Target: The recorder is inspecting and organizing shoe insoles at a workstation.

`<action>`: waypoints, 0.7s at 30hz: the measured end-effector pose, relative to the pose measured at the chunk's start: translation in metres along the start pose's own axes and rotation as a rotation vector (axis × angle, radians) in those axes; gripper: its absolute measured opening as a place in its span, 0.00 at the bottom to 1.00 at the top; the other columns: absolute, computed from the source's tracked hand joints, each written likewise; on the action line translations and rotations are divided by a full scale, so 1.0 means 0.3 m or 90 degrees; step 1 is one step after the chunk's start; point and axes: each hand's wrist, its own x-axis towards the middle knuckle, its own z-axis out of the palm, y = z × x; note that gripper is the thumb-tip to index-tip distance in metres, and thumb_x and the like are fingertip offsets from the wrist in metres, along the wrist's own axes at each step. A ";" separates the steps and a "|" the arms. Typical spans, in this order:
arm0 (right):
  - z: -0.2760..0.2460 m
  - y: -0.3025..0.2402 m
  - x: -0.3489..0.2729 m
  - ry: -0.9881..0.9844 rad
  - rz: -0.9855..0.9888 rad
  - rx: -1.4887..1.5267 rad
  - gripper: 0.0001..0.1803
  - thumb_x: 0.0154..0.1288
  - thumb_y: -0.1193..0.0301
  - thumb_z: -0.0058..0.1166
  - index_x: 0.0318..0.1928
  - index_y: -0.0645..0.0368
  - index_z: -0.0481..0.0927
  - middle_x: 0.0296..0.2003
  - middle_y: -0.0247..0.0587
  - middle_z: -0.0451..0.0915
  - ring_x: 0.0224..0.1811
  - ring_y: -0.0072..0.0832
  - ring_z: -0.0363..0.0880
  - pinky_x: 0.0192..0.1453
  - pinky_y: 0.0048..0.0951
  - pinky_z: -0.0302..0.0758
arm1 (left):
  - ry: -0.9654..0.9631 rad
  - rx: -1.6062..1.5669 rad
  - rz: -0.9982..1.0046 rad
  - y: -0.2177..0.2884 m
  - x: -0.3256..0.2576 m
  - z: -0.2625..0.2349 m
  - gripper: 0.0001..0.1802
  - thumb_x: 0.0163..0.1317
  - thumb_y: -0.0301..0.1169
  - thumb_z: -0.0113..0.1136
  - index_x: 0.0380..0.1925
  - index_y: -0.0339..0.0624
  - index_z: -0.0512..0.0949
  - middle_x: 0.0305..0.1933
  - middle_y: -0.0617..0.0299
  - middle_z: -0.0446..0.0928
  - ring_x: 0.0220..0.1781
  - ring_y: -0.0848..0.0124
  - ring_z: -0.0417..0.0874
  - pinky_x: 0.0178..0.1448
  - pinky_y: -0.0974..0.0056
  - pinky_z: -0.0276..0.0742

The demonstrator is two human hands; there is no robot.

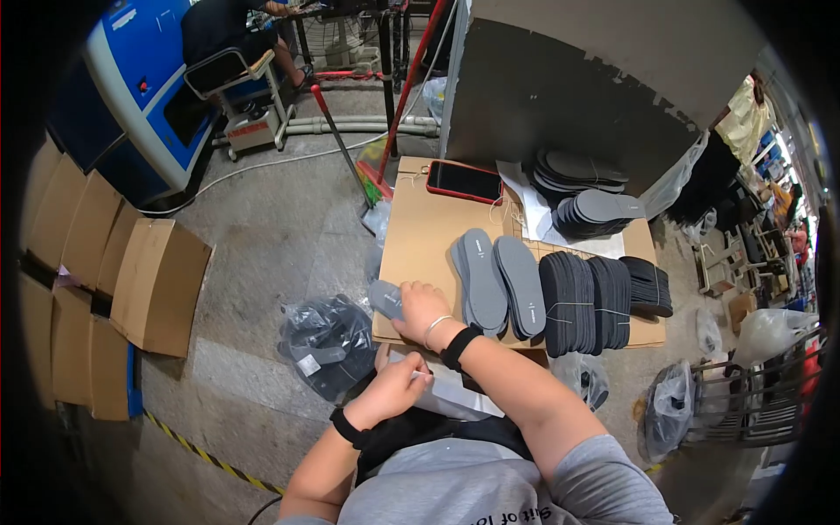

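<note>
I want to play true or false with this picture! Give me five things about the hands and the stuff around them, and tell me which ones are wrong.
1. The right hand touches a gray insole. True.
2. The red-edged phone lies on the floor. False: the phone lies on the cardboard-topped table.
3. A silver bracelet is on the right wrist. True.
4. The cardboard boxes are on the person's right. False: the boxes are on the left.
5. The machine at the upper left is bright yellow. False: the machine is mostly blue, with pale panels.
</note>
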 end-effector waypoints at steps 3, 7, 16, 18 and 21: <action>-0.009 0.029 -0.011 0.047 0.072 -0.009 0.28 0.50 0.55 0.59 0.43 0.63 0.69 0.36 0.53 0.76 0.39 0.46 0.78 0.43 0.39 0.75 | 0.018 0.000 -0.005 0.003 -0.013 -0.007 0.11 0.60 0.33 0.54 0.35 0.35 0.71 0.30 0.44 0.76 0.35 0.51 0.79 0.39 0.58 0.72; -0.104 0.035 -0.033 0.099 0.093 0.028 0.28 0.52 0.54 0.57 0.43 0.64 0.69 0.34 0.54 0.77 0.36 0.48 0.78 0.42 0.41 0.75 | 0.059 -0.019 -0.019 -0.014 -0.020 -0.015 0.09 0.61 0.32 0.53 0.33 0.36 0.70 0.29 0.48 0.75 0.33 0.55 0.77 0.38 0.59 0.70; -0.282 0.191 -0.150 0.200 0.050 0.034 0.22 0.54 0.59 0.57 0.41 0.64 0.74 0.37 0.51 0.77 0.42 0.46 0.76 0.49 0.41 0.71 | 0.097 -0.362 -0.083 -0.102 0.005 -0.047 0.05 0.62 0.28 0.55 0.34 0.41 0.70 0.30 0.70 0.73 0.32 0.83 0.72 0.36 0.75 0.69; -0.258 0.146 -0.214 0.107 -0.105 0.285 0.16 0.53 0.63 0.59 0.39 0.60 0.78 0.38 0.47 0.77 0.44 0.45 0.74 0.50 0.40 0.70 | 0.089 -0.440 -0.110 -0.086 0.004 -0.057 0.05 0.63 0.28 0.55 0.35 0.42 0.69 0.31 0.69 0.74 0.33 0.82 0.73 0.36 0.75 0.70; -0.186 0.084 -0.299 0.050 -0.146 0.333 0.13 0.54 0.65 0.58 0.39 0.58 0.78 0.38 0.46 0.77 0.44 0.43 0.73 0.50 0.39 0.69 | 0.093 -0.518 -0.118 -0.069 0.009 -0.064 0.05 0.63 0.28 0.55 0.36 0.42 0.69 0.33 0.67 0.75 0.34 0.82 0.75 0.37 0.75 0.72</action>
